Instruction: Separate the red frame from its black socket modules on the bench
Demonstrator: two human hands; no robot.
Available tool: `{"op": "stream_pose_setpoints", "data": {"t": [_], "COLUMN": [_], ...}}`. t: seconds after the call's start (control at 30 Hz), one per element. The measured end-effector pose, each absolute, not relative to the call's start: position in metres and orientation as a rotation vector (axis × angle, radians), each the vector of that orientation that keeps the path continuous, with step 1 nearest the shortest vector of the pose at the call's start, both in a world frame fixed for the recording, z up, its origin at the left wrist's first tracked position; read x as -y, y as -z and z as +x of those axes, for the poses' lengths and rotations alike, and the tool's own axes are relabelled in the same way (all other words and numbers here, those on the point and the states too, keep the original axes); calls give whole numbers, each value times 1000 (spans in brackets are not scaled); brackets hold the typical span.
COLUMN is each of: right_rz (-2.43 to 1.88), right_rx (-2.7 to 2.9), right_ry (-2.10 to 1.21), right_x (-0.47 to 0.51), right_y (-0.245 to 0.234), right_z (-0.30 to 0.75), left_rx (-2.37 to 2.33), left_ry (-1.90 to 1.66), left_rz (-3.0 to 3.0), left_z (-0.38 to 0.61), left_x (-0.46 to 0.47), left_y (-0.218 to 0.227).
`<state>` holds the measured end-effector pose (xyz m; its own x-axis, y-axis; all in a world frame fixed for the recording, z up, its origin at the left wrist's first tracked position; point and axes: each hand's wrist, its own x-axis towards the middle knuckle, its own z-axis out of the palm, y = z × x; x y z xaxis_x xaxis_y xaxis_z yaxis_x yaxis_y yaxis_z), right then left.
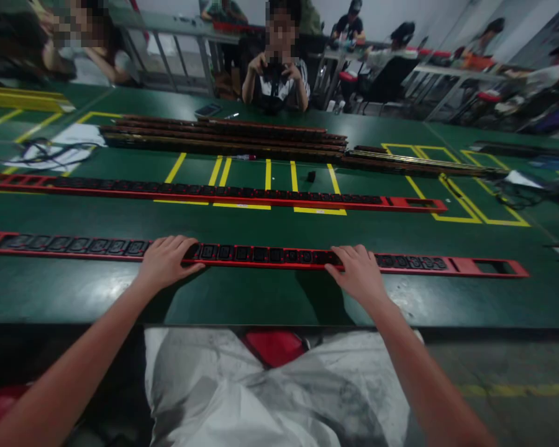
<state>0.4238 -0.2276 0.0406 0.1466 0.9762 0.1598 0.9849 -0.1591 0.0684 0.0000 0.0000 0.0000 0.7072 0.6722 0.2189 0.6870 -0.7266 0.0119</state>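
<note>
A long red power strip [261, 255] with a row of black sockets lies across the green table [242, 298] close to its near edge. My left hand [166, 261] rests on top of the strip left of its middle, fingers curled over it. Right of the middle, my right hand [358, 270] grips the same strip, fingers laid over its top face. A second red power strip [242, 197] lies parallel farther back, touched by neither hand.
Several dark strips [223, 138] are stacked at the back of the table. Yellow tape lines [317, 210] mark the surface. A white sheet with black cables [51, 152] lies far left. A person [277, 68] sits opposite holding a dark object; others work behind.
</note>
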Motion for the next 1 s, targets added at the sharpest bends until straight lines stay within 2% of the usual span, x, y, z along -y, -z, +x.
{"op": "stream_pose_setpoints", "data": {"t": [0.13, 0.47, 1.0], "right_rz": [-2222, -2250, -2165], "right_rx": [2101, 1928, 1801], "right_ry": [178, 138, 298], "right_x": [214, 214, 220], "right_y": [-28, -12, 13], "right_z": [417, 405, 404], "left_rx": [1136, 1167, 1238], "left_ry": [356, 309, 399], "left_rz": [-2835, -2809, -2824], "left_z": [0, 1, 3], "left_x": [1, 3, 7], "left_y": [1, -2, -2]}}
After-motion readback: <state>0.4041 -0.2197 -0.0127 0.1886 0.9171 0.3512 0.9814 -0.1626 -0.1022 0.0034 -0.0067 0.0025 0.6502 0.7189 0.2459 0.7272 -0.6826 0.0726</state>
